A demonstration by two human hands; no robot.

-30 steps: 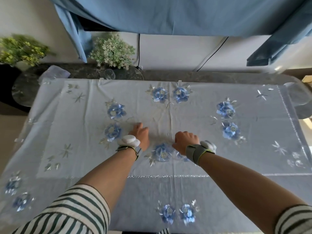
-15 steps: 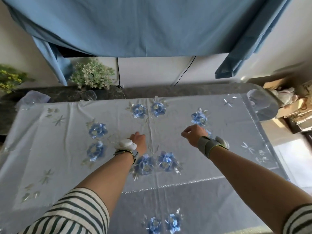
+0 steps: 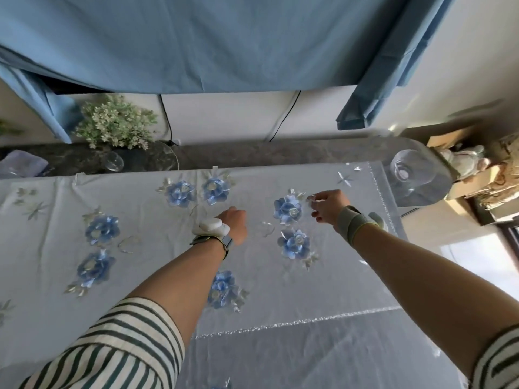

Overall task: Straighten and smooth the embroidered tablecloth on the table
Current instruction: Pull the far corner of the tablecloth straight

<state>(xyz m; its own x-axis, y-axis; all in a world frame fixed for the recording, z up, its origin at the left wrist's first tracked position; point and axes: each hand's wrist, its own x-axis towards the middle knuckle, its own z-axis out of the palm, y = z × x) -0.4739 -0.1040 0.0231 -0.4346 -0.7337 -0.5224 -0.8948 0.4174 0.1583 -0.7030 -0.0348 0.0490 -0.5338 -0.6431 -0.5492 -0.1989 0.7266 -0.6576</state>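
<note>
A pale blue tablecloth (image 3: pixel 157 220) embroidered with blue flowers and silver leaves covers the table. My left hand (image 3: pixel 234 223) rests on the cloth near its middle, fingers curled down and pressing on the fabric. My right hand (image 3: pixel 327 206) is farther right, beside a blue flower (image 3: pixel 288 210), with its fingertips bent onto the cloth near a small silver leaf; whether it pinches the fabric I cannot tell. Both wrists wear bands with white devices.
A dark stone ledge (image 3: pixel 252 155) runs behind the table with a leafy plant (image 3: pixel 116 124), a glass bowl (image 3: pixel 113 162) and a clear dome (image 3: pixel 415 172) at the right end. Blue fabric (image 3: pixel 224 43) hangs above. Cardboard boxes (image 3: pixel 488 178) stand at the right.
My right hand has moved from the centre to the right and away from me, past the flowers. My left hand has slid slightly forward. My view has shifted to the right.
</note>
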